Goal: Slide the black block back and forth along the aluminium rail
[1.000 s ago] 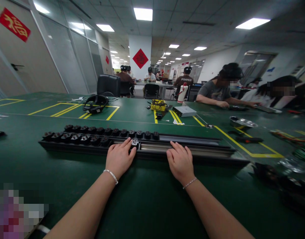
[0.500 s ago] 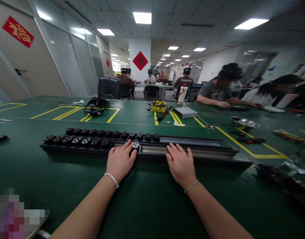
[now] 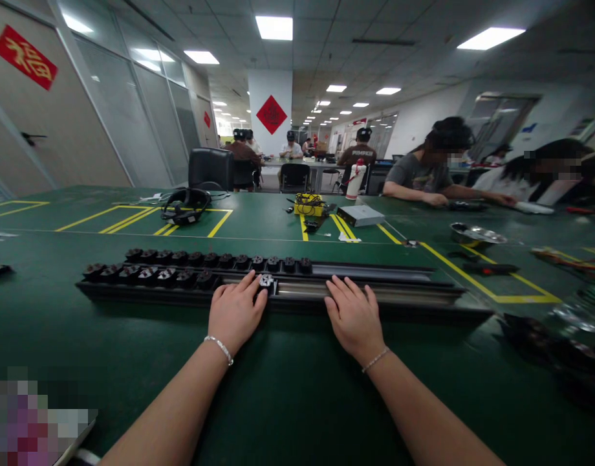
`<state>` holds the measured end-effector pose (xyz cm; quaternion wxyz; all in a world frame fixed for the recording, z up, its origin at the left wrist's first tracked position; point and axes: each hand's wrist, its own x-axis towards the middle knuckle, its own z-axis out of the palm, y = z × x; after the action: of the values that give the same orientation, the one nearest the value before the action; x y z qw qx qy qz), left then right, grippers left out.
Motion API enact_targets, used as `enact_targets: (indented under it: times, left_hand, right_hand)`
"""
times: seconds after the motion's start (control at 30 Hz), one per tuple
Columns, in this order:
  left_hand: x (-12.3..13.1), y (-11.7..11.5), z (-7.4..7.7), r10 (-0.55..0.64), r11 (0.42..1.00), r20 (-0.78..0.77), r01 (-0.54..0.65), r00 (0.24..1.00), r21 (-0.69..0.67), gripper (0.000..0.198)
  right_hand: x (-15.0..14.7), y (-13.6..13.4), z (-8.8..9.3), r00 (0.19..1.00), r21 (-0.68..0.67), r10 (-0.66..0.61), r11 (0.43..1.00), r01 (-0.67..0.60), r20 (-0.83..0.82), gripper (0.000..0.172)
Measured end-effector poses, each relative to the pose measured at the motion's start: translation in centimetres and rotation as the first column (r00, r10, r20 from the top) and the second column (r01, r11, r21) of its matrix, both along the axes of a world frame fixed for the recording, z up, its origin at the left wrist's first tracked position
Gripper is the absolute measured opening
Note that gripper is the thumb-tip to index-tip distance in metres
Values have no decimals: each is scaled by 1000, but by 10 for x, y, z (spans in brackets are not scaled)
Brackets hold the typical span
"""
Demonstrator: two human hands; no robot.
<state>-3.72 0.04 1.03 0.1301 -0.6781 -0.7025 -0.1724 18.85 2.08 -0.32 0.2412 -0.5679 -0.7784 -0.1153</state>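
Two long black track rails lie side by side across the green table. The front rail carries a row of black socket modules at its left end. A module with a pale, silvery face sits apart from that row in the front channel. My left hand lies flat over the front rail just left of this module, fingers stretched and thumb beside it. My right hand rests with spread fingers on the bare right part of the same rail, holding nothing. More modules line the rear rail.
Across the table are a black headset, a yellow block with cables, a grey box and a white bottle. A metal bowl and black parts lie to the right. Co-workers sit at the right side.
The camera view has shifted slightly. Both hands stay in place on the front rail, and the modules have not visibly moved.
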Motion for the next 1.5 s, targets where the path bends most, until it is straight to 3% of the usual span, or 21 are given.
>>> enact_targets:
  times: [0.77, 1.5]
  left_hand:
    - [-2, 1, -3, -64, 998, -10, 65, 998, 11, 45]
    - [2, -1, -2, -37, 999, 36, 37, 999, 4, 45]
  right_hand:
    - [0, 0, 0, 1000, 1, -7, 1000, 7, 30, 41]
    - [1, -1, -2, 1000, 10, -6, 1000, 6, 25, 39]
